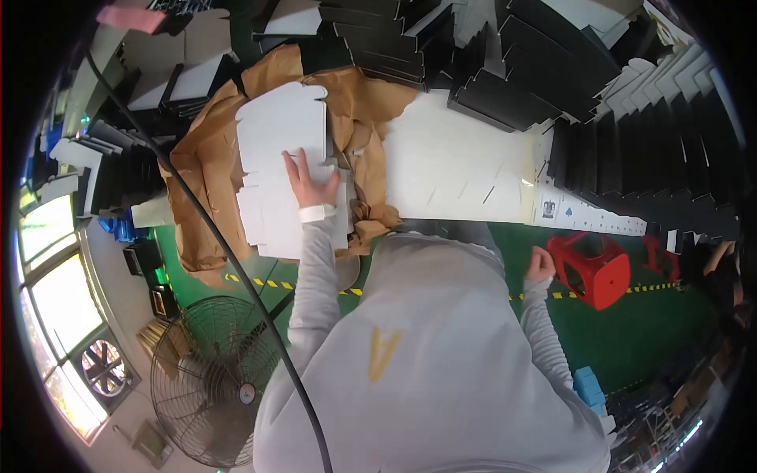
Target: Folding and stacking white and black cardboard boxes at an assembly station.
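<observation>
My left hand (310,185) lies with spread fingers on a stack of flat white die-cut cardboard sheets (280,126). Crumpled brown wrapping paper (206,169) surrounds that stack on the left, behind and on the right. Away from the table, on my right side, hangs my right hand (540,264) with its fingers curled closed; I see nothing in it. A red plastic stool (603,280) stands on the floor just beyond it.
To the right of the paper stretches a white tabletop (457,165) with a ruler-like printed strip (587,214). Black folded boxes (646,162) are piled at the back and right. A wire-cage fan (217,382) stands at lower left, and a black cable (213,217) crosses the view.
</observation>
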`<state>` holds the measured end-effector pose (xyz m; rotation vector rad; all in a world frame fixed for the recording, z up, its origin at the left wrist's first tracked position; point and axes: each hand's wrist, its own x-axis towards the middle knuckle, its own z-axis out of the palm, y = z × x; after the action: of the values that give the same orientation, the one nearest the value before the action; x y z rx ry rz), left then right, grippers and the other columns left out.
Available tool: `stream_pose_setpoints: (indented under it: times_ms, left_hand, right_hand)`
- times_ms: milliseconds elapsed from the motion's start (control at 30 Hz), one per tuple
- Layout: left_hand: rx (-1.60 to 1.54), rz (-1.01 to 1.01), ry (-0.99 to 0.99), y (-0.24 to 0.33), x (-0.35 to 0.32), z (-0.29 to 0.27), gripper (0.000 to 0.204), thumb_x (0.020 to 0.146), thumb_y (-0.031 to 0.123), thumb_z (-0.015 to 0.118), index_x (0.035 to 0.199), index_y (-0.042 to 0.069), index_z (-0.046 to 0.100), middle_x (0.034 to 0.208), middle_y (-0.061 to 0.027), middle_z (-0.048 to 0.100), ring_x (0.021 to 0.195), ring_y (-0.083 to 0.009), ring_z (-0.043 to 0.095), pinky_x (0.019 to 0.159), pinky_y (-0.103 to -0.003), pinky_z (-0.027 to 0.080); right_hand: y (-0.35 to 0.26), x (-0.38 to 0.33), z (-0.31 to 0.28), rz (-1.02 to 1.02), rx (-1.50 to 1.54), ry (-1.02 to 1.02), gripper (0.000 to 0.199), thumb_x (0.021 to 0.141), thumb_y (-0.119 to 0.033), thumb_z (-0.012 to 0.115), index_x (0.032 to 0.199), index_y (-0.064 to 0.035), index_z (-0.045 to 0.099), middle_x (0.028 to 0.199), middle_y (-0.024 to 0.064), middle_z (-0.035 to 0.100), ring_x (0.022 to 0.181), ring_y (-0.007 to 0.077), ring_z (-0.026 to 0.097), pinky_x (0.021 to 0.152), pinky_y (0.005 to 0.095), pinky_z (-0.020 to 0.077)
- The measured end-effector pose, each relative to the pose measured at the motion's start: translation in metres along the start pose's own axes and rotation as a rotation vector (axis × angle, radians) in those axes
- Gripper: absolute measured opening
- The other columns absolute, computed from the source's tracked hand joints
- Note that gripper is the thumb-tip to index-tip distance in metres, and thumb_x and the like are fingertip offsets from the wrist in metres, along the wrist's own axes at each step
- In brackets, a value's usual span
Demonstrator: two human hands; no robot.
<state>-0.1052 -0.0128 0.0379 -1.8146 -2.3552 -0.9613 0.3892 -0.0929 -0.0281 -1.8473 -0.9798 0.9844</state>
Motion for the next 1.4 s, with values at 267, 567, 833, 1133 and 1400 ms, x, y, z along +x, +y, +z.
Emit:
stream_pose_setpoints:
  times_ms: [267, 567, 833, 1133, 1400]
  left_hand:
    - [-0.305, -0.193, -0.013, 0.051, -0.045, -0.010, 0.078, 0.059, 0.000, 0.066, 0.127, 0.001, 0.029, 0.134, -0.0236, 0.019, 0.119, -0.0399, 0.031, 0.092, -0.042, 0.037]
    - [-0.232, -0.140, -0.001, 0.018, -0.060, -0.022, 0.038, 0.071, 0.007, 0.058, 0.108, 0.002, 0.052, 0.121, -0.0185, 0.045, 0.113, -0.0361, 0.041, 0.094, -0.044, 0.031]
    - [0.136, -0.187, 0.091, -0.031, -0.042, -0.039, 0.047, 0.077, 0.022, 0.057, 0.119, 0.002, 0.047, 0.127, -0.0243, 0.036, 0.116, -0.0374, 0.036, 0.096, -0.044, 0.027]
    - [-0.307, 0.020, 0.241, 0.064, 0.026, -0.059, 0.048, 0.078, 0.011, 0.049, 0.123, -0.002, 0.039, 0.130, -0.0227, 0.033, 0.120, -0.0357, 0.033, 0.099, -0.041, 0.025]
    - [-0.449, 0.598, -0.457, 0.143, 0.004, 0.043, 0.047, 0.073, 0.023, 0.058, 0.116, 0.008, 0.049, 0.132, -0.0153, 0.034, 0.122, -0.0359, 0.028, 0.098, -0.044, 0.025]
  right_hand:
    - [-0.145, -0.022, 0.142, -0.476, -0.217, -0.816, 0.015, 0.080, -0.015, 0.058, 0.087, -0.0017, 0.058, 0.069, 0.0095, 0.056, 0.063, 0.0186, 0.055, 0.057, 0.0294, 0.0448]
    - [-0.169, -0.027, 0.330, -0.095, -0.095, -0.878, 0.044, 0.075, -0.043, 0.060, 0.079, 0.0017, 0.060, 0.072, 0.0136, 0.061, 0.061, 0.0222, 0.058, 0.056, 0.0340, 0.0452]
    - [-0.235, -0.044, 0.305, -0.723, -0.472, -0.759, 0.036, 0.083, -0.032, 0.048, 0.063, -0.0036, 0.056, 0.068, 0.0135, 0.058, 0.065, 0.0325, 0.056, 0.058, 0.0404, 0.0439]
    - [-0.228, -0.060, 0.165, -1.073, 0.021, -0.541, 0.028, 0.068, -0.013, 0.063, 0.094, -0.0036, 0.061, 0.085, 0.0086, 0.060, 0.079, 0.0250, 0.057, 0.073, 0.0333, 0.0458]
    - [-0.174, -0.046, 0.134, 0.220, 0.278, -0.368, 0.019, 0.078, -0.013, 0.058, 0.091, 0.0016, 0.056, 0.076, 0.0094, 0.058, 0.053, 0.0130, 0.055, 0.044, 0.0222, 0.0427]
